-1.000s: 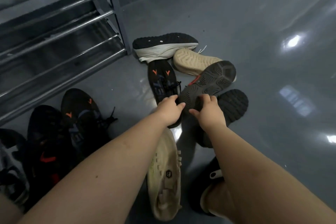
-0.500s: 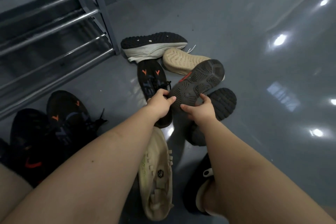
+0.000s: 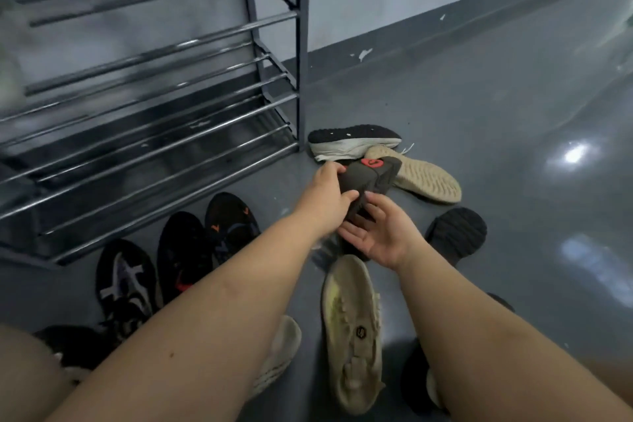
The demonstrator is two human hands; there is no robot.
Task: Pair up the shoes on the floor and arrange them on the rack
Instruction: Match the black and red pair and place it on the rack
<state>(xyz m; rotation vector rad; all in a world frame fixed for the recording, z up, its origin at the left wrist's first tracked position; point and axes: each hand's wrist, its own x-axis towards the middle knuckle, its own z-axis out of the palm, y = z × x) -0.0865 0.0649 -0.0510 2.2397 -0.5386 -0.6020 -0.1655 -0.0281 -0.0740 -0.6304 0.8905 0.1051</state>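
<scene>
Here the left hand (image 3: 327, 197) grips a dark shoe (image 3: 371, 178) with a red tab, lifted above the floor (image 3: 479, 96) to the right of the rack (image 3: 147, 106). The right hand (image 3: 378, 233) lies open under it, fingers straight and touching it. A beige shoe (image 3: 352, 329) lies sole-up below the hands.
</scene>
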